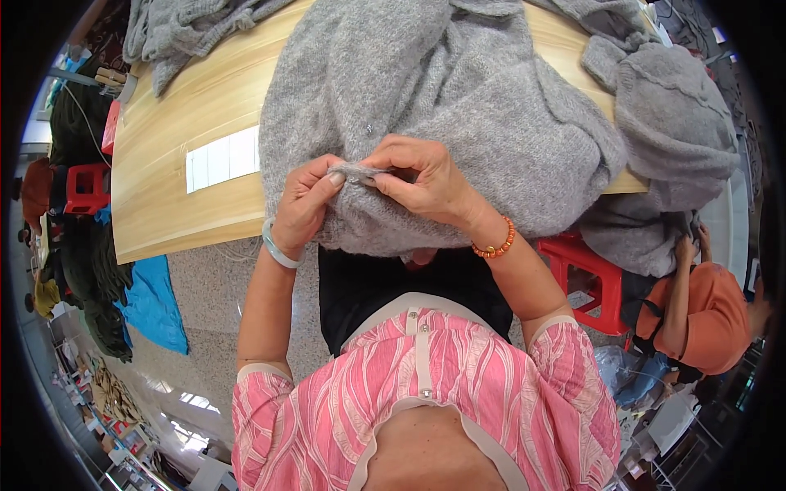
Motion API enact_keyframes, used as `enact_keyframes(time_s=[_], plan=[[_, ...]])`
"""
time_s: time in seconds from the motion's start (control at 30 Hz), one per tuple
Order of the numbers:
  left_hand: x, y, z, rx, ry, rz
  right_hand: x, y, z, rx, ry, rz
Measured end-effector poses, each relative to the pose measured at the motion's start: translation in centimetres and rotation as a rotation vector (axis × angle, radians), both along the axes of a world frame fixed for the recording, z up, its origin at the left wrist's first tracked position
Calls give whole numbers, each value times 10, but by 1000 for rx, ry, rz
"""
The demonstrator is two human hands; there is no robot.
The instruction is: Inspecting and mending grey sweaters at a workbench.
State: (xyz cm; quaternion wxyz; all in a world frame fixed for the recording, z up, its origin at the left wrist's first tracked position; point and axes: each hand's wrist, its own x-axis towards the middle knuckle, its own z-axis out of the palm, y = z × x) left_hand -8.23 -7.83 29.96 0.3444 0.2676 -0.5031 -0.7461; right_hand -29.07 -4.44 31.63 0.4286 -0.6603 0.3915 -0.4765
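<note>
A large grey knitted garment lies spread over the wooden table and hangs off its near edge toward my lap. My left hand pinches a folded edge of the knit between thumb and forefinger. Close beside it, my right hand grips the same edge, its thumb and fingers pressed together. Whether anything small, such as a needle, sits in the right fingertips cannot be made out. Just beyond my hands, a small shiny dark spot shows on the knit.
The wooden table carries a white paper strip marked with lines, left of the garment. More grey knits lie at the right and far left. A red stool stands right of me, near a co-worker in orange. Blue sheeting lies on the floor.
</note>
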Motion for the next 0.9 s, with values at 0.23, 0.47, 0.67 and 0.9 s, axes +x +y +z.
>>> enact_keyframes(time_s=[0.23,0.47,0.67,0.9], plan=[[-4,2,0,-194,-133,55,3,5,4,176,-34,-23],[-8,4,0,-349,-225,117,4,2,4,-57,100,-96],[-12,5,-2,-446,-282,169,3,2,4,42,44,-92],[-16,7,1,-510,-393,249,1,0,-8,251,-79,-21]])
